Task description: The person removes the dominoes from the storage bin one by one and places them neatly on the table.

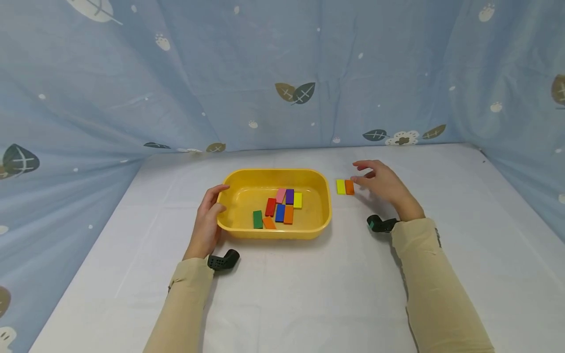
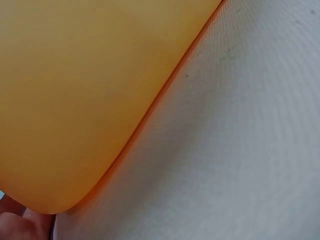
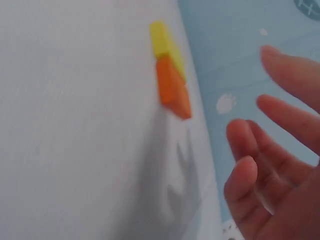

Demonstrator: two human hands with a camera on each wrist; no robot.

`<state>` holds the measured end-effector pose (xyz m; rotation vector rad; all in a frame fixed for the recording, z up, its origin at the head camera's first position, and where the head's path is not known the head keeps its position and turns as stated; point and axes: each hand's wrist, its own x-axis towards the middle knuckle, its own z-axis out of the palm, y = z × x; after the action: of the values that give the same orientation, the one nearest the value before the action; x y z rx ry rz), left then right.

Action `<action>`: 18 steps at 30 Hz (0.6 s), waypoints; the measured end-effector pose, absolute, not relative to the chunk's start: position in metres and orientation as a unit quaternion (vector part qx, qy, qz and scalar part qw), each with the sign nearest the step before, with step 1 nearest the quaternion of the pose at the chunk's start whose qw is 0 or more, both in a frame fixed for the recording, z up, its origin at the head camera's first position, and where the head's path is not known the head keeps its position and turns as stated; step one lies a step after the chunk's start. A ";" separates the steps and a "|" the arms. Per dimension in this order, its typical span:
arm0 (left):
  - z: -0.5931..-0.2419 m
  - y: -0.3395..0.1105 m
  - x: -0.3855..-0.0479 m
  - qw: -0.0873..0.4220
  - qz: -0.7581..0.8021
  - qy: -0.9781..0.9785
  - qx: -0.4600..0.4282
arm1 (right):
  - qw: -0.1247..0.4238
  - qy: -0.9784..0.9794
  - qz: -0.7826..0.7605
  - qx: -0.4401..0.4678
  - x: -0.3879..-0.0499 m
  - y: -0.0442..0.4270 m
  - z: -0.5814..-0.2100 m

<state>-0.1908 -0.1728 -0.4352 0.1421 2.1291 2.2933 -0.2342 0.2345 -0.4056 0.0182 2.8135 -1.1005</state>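
A yellow plastic basin (image 1: 318,206) stands on the white cloth. My left hand (image 1: 205,223) grips its left rim, fingertips and thumb over the edge; the left wrist view shows mostly the basin's side (image 2: 90,100). Inside lie several coloured blocks, among them a red block (image 1: 270,207), a green block (image 1: 258,219) and a purple block (image 1: 289,196). Right of the basin, a yellow block (image 1: 341,187) and an orange block (image 1: 349,187) lie side by side. Near the orange one is my right hand (image 1: 383,184), fingers spread and loosely bent, holding nothing in the right wrist view.
White cloth (image 1: 300,294) covers the table. A blue leaf-patterned curtain (image 1: 247,73) hangs behind and along both sides. Black wrist devices (image 1: 223,260) stick out from both sleeves.
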 end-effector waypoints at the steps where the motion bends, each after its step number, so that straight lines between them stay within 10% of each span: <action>1: -0.435 -0.173 -0.191 0.006 0.733 0.679 0.046 | 0.050 0.926 -0.374 0.001 -0.234 0.234 -0.404; 18: -0.416 -0.166 -0.179 0.010 0.724 0.689 0.045 | 0.015 0.891 -0.432 -0.137 -0.220 0.169 -0.378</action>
<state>-0.1786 -0.1657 -0.4162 0.1418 2.1494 2.2594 -0.2195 0.1694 -0.3783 -0.4258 2.7745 -1.3449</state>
